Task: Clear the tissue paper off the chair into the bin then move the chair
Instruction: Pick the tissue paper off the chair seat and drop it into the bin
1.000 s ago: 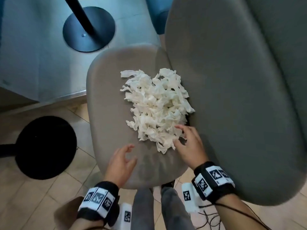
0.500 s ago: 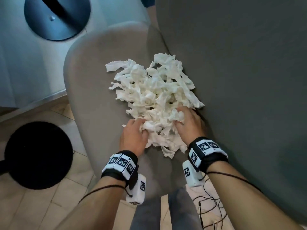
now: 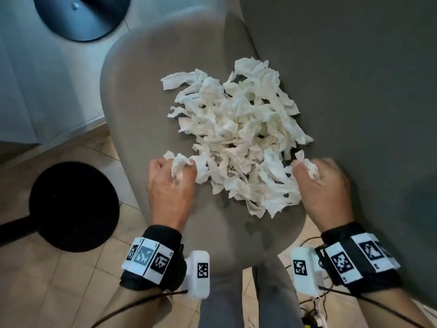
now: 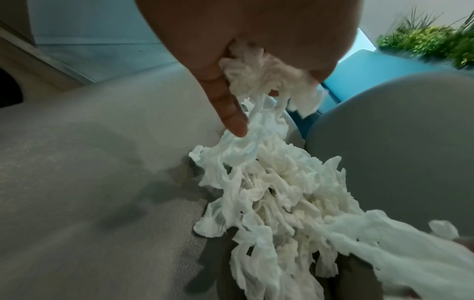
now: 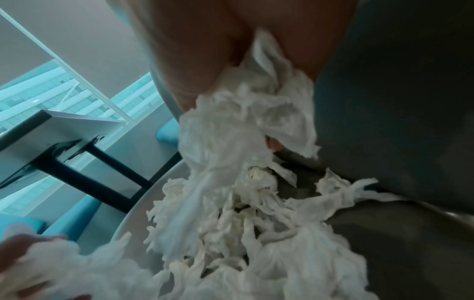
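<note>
A loose heap of crumpled white tissue paper (image 3: pixel 238 129) lies on the grey seat of a padded chair (image 3: pixel 142 91), against its darker backrest (image 3: pixel 354 91). My left hand (image 3: pixel 175 176) grips a wad of tissue at the heap's near left edge; strands trail from its fist (image 4: pixel 259 73) down to the pile (image 4: pixel 277 192). At the near right edge my right hand (image 3: pixel 314 176) clutches another bunch, seen hanging from its fingers (image 5: pixel 259 87) toward the pile (image 5: pixel 243 213). Both fists hover just above the seat.
A round black object (image 3: pixel 73 207) sits on the tiled floor left of the chair. A table's black disc base (image 3: pixel 80 15) stands beyond the seat, its top and post (image 5: pixel 77 142) visible. Cables (image 3: pixel 312 308) trail by my legs. Teal seating (image 4: pixel 372 71) and a plant (image 4: pixel 431 42) lie behind.
Both hands reached into the near edge of the heap, closed on bunches of tissue and have drawn apart and back toward me, stretching the pile.
</note>
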A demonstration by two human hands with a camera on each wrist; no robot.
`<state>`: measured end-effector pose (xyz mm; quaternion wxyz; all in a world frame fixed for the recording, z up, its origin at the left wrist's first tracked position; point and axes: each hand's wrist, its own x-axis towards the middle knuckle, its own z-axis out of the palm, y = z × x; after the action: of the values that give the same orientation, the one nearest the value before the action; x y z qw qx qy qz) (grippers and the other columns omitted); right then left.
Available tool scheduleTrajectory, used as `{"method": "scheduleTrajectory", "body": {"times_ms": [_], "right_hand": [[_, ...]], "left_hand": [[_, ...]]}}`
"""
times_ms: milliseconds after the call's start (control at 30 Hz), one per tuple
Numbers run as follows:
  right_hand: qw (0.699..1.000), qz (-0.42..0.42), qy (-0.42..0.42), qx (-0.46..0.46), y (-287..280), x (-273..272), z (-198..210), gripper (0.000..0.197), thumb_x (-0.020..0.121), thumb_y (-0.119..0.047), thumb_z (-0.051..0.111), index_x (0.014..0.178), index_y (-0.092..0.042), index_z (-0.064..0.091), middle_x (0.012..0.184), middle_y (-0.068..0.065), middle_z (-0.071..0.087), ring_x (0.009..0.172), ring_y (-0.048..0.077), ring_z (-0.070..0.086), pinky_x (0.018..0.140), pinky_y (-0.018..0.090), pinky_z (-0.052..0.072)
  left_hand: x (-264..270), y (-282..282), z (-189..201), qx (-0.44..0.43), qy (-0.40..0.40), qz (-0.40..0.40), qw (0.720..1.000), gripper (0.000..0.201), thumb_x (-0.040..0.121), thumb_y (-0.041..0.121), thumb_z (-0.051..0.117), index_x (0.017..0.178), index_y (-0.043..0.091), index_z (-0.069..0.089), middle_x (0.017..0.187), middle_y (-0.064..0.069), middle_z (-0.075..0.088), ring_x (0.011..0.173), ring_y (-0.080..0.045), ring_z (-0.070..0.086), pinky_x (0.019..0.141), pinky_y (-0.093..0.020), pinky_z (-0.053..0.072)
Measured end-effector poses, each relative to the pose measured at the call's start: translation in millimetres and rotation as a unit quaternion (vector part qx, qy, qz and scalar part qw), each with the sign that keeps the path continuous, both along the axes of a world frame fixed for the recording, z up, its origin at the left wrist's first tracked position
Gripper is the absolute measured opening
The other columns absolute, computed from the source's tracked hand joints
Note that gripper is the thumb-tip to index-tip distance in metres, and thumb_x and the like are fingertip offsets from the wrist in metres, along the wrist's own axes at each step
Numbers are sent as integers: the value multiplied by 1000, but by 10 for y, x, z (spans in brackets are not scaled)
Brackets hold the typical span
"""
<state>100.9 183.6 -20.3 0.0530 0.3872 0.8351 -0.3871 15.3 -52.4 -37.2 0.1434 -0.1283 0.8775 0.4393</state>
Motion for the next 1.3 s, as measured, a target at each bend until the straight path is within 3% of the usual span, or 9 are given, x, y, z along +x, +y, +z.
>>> {"method": "scheduleTrajectory", "body": {"times_ms": [133, 233, 400, 500, 633, 867, 967, 1167, 1300], "right_hand": [[997, -14, -53, -45, -91, 129, -28, 11, 82, -18, 61, 87, -15, 52, 74, 3, 58, 68, 24, 52, 59, 33, 40], [993, 0, -87, -76, -158, 222, -172, 20, 80, -10, 57, 95, -21, 48, 80, 0, 55, 68, 22, 51, 54, 28, 36], [976, 126, -162, -73, -249, 338, -612, 48, 78, -22, 62, 122, -30, 45, 128, 4, 42, 112, 30, 52, 97, 44, 44], [966, 172, -194, -25, -243, 327, -756, 47, 82, -32, 62, 126, -31, 48, 132, 5, 49, 112, 33, 56, 94, 46, 47], [959, 195, -205, -1, -160, 265, -727, 20, 85, -15, 52, 101, -18, 63, 111, 10, 61, 102, 34, 57, 81, 37, 48], [993, 54, -86, -65, 1, 278, -444, 25, 84, -18, 48, 59, -16, 45, 64, 0, 49, 62, 23, 45, 59, 34, 31], [993, 41, -97, -48, 32, 317, -392, 26, 78, -31, 53, 69, -7, 54, 71, 9, 59, 68, 30, 53, 61, 37, 46], [993, 68, -79, -59, -62, 307, -404, 6, 78, -1, 56, 82, -5, 56, 83, 9, 59, 76, 30, 54, 61, 29, 35], [992, 28, -40, -116, -177, 272, -349, 16, 82, -3, 52, 81, -18, 54, 82, 4, 67, 70, 25, 58, 57, 30, 44]], "left_hand": [[106, 112, -10, -61, -2, -95, 994, 7, 87, 20, 64, 90, 16, 59, 90, 3, 57, 81, -16, 55, 74, -33, 47], [259, 244, -129, -53, -110, -227, 966, 37, 89, 17, 61, 120, 31, 48, 104, 2, 61, 85, -18, 56, 76, -32, 47], [500, 506, -416, -145, -156, -395, 894, 51, 92, 25, 59, 136, 38, 37, 135, -1, 56, 116, -25, 58, 99, -42, 46], [536, 551, -502, -180, -145, -348, 909, 41, 94, 26, 56, 134, 23, 47, 132, -5, 57, 116, -28, 57, 96, -40, 45], [608, 478, -403, -151, -97, -287, 941, 23, 91, 30, 56, 107, 14, 59, 104, -2, 60, 95, -26, 58, 83, -42, 50], [687, 81, -68, -129, -15, -191, 973, 11, 84, 20, 68, 92, 13, 68, 92, 6, 52, 79, -11, 48, 64, -12, 29], [651, -27, 6, -117, -19, -140, 983, 4, 82, 16, 62, 85, 15, 60, 81, 4, 57, 74, -17, 52, 64, -22, 31], [526, -35, -41, -128, -55, -73, 988, 24, 89, 5, 53, 108, 18, 61, 86, 3, 61, 80, -22, 53, 71, -25, 34], [530, -25, -35, -108, -73, -58, 990, 21, 91, 11, 47, 71, 18, 49, 64, 4, 52, 69, -27, 48, 61, -32, 29]]}}
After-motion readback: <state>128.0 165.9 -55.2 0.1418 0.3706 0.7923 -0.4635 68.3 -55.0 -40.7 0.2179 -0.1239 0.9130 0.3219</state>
